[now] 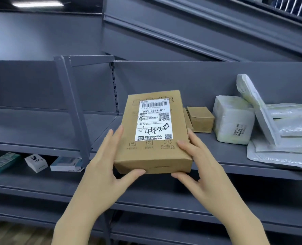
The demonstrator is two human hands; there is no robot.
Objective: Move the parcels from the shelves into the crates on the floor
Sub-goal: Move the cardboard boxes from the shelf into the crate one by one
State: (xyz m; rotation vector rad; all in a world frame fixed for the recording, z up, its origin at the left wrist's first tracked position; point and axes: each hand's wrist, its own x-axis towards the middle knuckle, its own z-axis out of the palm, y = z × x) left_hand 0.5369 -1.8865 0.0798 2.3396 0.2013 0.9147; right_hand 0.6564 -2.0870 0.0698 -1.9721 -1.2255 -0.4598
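Observation:
A flat brown cardboard parcel [176,151] with a white shipping label sits at the front of the grey shelf [235,165], its near end past the shelf edge. My left hand [104,167] grips its left side, thumb under the near end. My right hand [203,167] holds its right side, thumb against the near end. Behind it a small brown box [200,119] stands on the same shelf. No crate is in view.
To the right on the shelf are a white wrapped cube parcel [233,121] and a pile of white padded mailers [284,131], one leaning upright. Small retail boxes [35,162] lie on the lower left shelf. A grey upright post [72,106] stands left of the parcel.

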